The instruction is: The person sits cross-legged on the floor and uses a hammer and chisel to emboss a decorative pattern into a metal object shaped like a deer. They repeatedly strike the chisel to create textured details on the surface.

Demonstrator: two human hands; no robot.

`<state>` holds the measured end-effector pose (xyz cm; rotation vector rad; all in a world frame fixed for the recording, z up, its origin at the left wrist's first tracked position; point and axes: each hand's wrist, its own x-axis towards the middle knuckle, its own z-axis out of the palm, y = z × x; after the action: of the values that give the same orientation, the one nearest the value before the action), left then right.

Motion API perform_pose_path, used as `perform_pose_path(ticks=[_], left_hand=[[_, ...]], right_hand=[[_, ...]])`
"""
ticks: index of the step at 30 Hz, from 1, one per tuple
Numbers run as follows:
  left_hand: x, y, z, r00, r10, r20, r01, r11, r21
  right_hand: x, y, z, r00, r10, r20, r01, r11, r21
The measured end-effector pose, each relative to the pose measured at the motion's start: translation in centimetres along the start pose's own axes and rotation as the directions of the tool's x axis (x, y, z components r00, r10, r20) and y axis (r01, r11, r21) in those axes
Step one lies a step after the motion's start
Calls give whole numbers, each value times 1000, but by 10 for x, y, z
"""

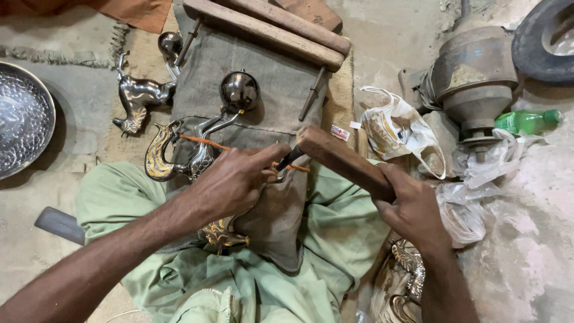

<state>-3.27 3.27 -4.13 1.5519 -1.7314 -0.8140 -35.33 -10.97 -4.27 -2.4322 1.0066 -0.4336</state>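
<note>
My left hand point(230, 182) grips a thin dark chisel point(290, 158) and holds its tip down on a shiny metal bird figure point(179, 157) that lies on grey cloth point(269, 90) over my lap. My right hand point(412, 209) clasps a thick wooden block point(341, 160) like a mallet, its end just above the chisel's head. An orange stick point(203, 142) lies across the figure. A round metal ball point(239, 91) tops the figure's far end.
A second metal bird figure point(140, 98) lies at the upper left beside a hammered metal bowl point(21, 119). Wooden bars point(281, 27) sit at the top. Plastic bags point(406, 134), a green bottle point(526, 121), a metal pot point(475, 72) and a tyre point(547, 39) crowd the right.
</note>
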Motion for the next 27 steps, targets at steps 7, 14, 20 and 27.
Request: perform_pose_path(ticks=[7,14,20,27], left_hand=[[1,-1,-2,999,36,-1,-36,999,17],[1,-1,-4,999,-20,36,21,1000,-10],[2,-2,-5,998,55,15,-55,998,10],[2,-1,-8,998,36,56,-36,999,-6]], right_hand=[[-5,2,2,998,-35,51,43,986,-163],[-8,2,4,990,115,83,-115,993,-8],[-8,-4,1,999,52,10,-53,996,67],[-12,-13,5,983,181,33,-181,983,4]])
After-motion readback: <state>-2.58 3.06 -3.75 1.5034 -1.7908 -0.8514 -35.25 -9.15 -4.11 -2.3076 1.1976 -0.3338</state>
